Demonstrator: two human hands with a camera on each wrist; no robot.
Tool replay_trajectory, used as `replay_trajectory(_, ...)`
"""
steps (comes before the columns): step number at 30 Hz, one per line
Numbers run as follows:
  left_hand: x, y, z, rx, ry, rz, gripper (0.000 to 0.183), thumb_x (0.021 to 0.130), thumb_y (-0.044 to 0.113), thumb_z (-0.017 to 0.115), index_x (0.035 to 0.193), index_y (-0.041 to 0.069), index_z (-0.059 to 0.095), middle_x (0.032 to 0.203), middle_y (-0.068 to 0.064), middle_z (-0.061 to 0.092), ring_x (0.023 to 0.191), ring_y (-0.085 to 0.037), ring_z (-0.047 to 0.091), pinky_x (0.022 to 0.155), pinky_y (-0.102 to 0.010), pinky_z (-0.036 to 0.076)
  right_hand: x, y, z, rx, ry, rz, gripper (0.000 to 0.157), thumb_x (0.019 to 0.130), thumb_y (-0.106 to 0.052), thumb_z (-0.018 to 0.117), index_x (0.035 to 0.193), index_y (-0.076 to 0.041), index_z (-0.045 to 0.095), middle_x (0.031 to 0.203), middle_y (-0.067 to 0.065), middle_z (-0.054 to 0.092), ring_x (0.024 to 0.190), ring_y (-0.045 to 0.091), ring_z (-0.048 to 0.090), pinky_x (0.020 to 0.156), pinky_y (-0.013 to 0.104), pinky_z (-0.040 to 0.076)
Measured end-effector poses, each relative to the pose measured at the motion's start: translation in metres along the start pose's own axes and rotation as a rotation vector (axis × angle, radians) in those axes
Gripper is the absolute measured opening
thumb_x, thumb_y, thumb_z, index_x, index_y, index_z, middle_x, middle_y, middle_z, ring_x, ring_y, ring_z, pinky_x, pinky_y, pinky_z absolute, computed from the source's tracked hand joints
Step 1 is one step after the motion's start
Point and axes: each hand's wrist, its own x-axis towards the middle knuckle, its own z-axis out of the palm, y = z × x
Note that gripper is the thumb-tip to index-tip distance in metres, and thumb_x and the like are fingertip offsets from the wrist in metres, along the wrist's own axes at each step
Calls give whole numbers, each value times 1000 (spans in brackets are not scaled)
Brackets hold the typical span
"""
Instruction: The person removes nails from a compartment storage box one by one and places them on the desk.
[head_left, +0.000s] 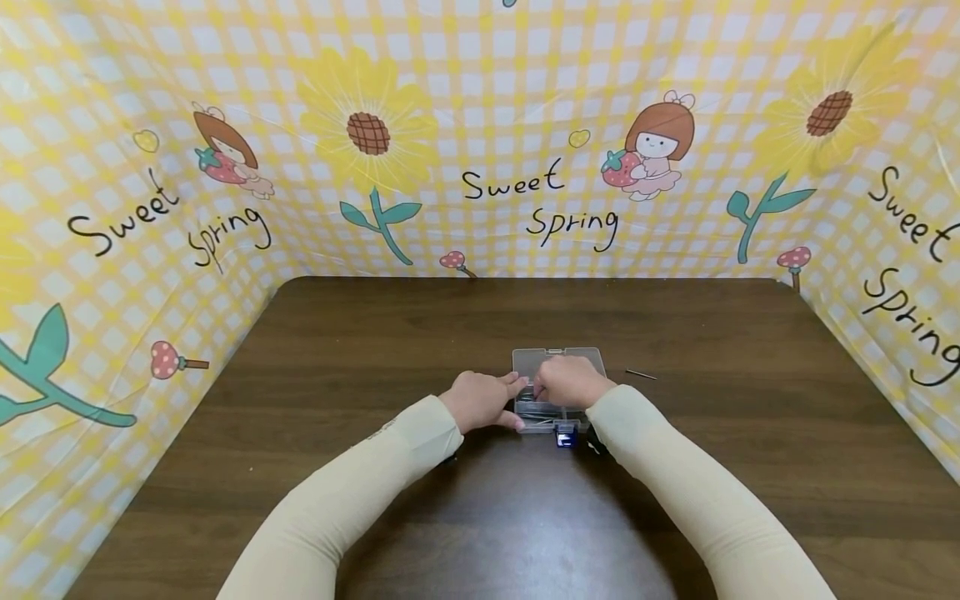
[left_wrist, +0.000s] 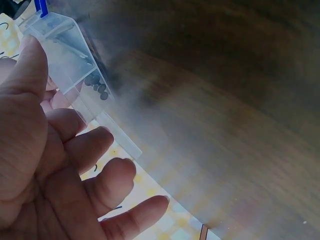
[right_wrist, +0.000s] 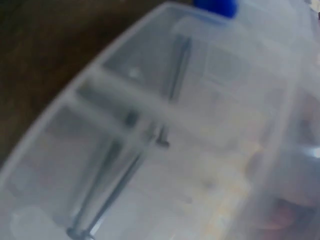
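Two hands at one clear box on the bench. Left hand: fingers released, at its left side. Right hand, nearer the loose pin: fingers bent over box, grasp can't be told. Pin lies rightward, roughly crosswise.

Can pass freely over the table beyond the box. Meets the left hand at its left edge, right hand over its middle, blue clasp in front, thin rod off to the right; stops at the patterned cloth behind.
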Motion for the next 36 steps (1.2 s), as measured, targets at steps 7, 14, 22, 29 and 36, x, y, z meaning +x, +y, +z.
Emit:
replay_trajectory(7, -1, 0, 0, 8, -4, 4, 76, 85, 62, 52, 149, 26, 37, 148, 7, 41, 62, -17, 59, 51, -32, 45, -1, -2, -1, -26, 7, -18, 10, 87, -8, 70, 82, -14, 77, 81, -3, 71, 65, 10, 59, 60, 30, 52)
replay_trajectory(14, 0, 0, 1, 1, -11, 4, 75, 85, 62, 52, 149, 26, 37, 148, 6, 40, 58, -15, 56, 50, -31, 44, -2, -4, -6, -44, 6, -21, 11, 87, -9, 69, 81, -14, 76, 80, -4, 70, 66, 10, 57, 63, 32, 53)
replay_trajectory(22, 0, -1, 1, -7, 3, 9, 75, 85, 62, 53, 149, 25, 38, 147, 5, 42, 68, -18, 63, 51, -31, 46, -6, -3, -17, -55, -3, -23, 12, 88, -12, 68, 79, -16, 74, 79, -4, 68, 67, 11, 58, 61, 33, 51)
replay_trajectory(29, 2, -2, 2, -4, -2, 11, 77, 84, 62, 53, 149, 25, 37, 147, 4, 42, 75, -19, 65, 52, -30, 45, -11, 4, -22, -29, -18, 21, 8, 88, -13, 69, 88, -14, 77, 85, -2, 71, 72, 12, 62, 67, 34, 53)
replay_trajectory(36, 3, -2, 3, -12, -6, 11, 78, 83, 63, 53, 149, 24, 37, 147, 3, 42, 83, -19, 66, 51, -29, 43, -18, 14, -25, -11, -25, 56, 10, 88, -12, 67, 89, -14, 77, 90, -1, 72, 81, 15, 66, 70, 36, 53)
